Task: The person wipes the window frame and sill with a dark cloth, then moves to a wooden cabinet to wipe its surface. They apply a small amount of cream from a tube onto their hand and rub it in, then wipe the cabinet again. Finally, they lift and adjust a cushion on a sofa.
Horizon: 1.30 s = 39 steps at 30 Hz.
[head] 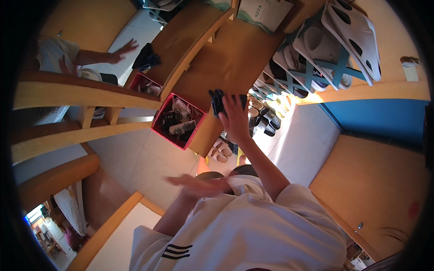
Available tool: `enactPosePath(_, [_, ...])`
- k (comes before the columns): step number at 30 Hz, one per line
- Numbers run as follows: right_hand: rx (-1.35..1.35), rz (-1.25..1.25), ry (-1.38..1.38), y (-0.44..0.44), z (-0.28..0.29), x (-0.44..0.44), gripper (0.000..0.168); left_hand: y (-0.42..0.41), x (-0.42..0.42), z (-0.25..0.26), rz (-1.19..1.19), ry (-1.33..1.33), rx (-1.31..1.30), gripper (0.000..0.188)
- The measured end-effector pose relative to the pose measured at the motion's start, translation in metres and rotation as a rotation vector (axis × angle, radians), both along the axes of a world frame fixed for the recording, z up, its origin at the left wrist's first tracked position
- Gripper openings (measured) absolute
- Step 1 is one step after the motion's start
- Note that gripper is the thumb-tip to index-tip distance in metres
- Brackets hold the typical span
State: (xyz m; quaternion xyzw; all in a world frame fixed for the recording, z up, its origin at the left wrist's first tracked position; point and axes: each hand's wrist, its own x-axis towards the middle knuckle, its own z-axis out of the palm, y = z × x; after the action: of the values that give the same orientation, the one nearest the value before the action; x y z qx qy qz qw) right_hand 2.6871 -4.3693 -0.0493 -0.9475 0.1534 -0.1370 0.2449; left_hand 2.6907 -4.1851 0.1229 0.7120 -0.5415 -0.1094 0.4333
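My right hand [234,119] is raised with its fingers spread, in front of a dark blue folded cloth item [217,101] at the edge of a brown wooden shelf top [206,73]. Part of the cloth is hidden behind the fingers. In the mirror [190,30], a reflected hand shows a gap between it and the cloth. My left hand [200,185] is blurred, held flat before my body with fingers stretched out and nothing visible in it. Left of the cloth, a red-rimmed box [185,146] contains several small items, among them a pale patterned cylinder [183,127].
White stacked shoe racks [313,66] with teal cross-braces hold shoes on the right. Slippers [268,120] and pink sandals [220,150] lie on the tiled floor. A white printed bag or box [264,13] stands at the back. Wooden rails [84,130] run along the left.
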Motion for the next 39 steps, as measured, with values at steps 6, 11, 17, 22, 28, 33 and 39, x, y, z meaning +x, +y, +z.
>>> enactPosePath(6, [-0.283,0.254,0.225,-0.028,-0.094,0.009,0.049,0.107,0.133,-0.024,1.257,-0.865,-0.186,0.059])
enactPosePath(11, [-0.318,0.153,0.078,-0.099,-0.125,0.087,0.048,0.148,0.202,-0.033,1.340,-0.625,-0.333,0.061])
enactPosePath(17, [-0.375,-0.142,-0.016,-0.212,-0.155,0.186,0.048,0.249,0.234,-0.118,1.674,-0.481,-0.303,0.057])
enactPosePath(22, [-0.311,-0.128,0.104,-0.117,-0.141,0.153,0.053,0.254,0.238,-0.121,1.745,-0.554,-0.187,0.055])
enactPosePath(28, [-0.044,0.389,0.230,-0.028,-0.115,0.077,0.055,0.203,0.255,-0.121,1.566,-0.807,-0.017,0.052])
enactPosePath(33, [-0.308,0.091,0.198,-0.165,-0.103,0.168,0.051,0.061,0.326,-0.153,0.870,-0.687,-0.036,0.050])
enactPosePath(39, [-0.355,-0.315,-0.017,-0.274,-0.158,0.229,0.046,-0.136,0.471,-0.202,0.075,-0.737,0.147,0.049])
